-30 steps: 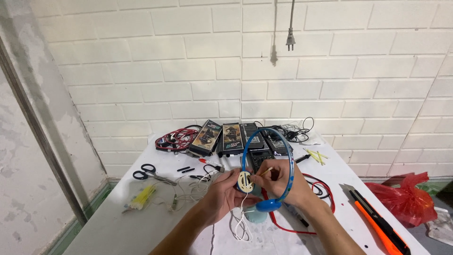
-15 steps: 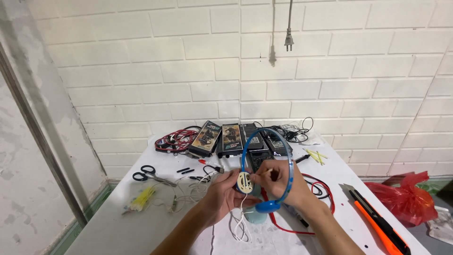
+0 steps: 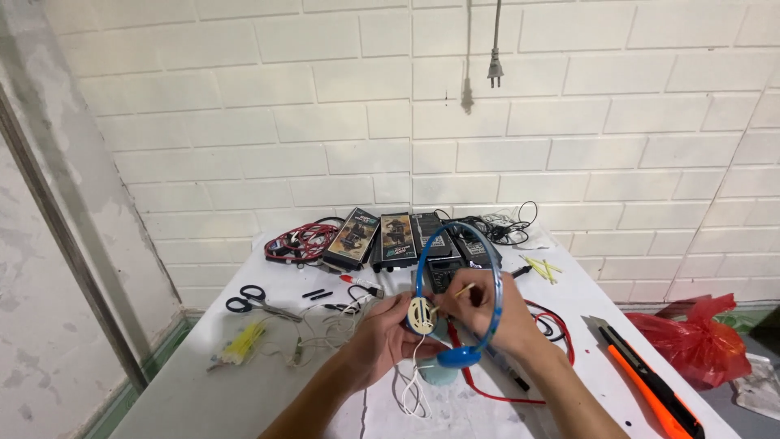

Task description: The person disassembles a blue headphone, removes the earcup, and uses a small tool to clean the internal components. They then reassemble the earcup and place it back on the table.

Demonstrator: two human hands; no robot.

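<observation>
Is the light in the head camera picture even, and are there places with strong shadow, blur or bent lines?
Head view: soft, even light; the hanging plug casts a faint shadow on the brick wall. Left hand, right hand and blue headphones look sharp, without glare. Wide-angle distortion bends the brick lines near the edges.

Orange knife (image 3: 650,382) perhaps cut off.

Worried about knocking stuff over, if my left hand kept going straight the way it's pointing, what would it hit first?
Likely the headset's cream earpiece, which the left hand already touches; beyond that the row of dark boxes, though depth is hard to judge.
</observation>
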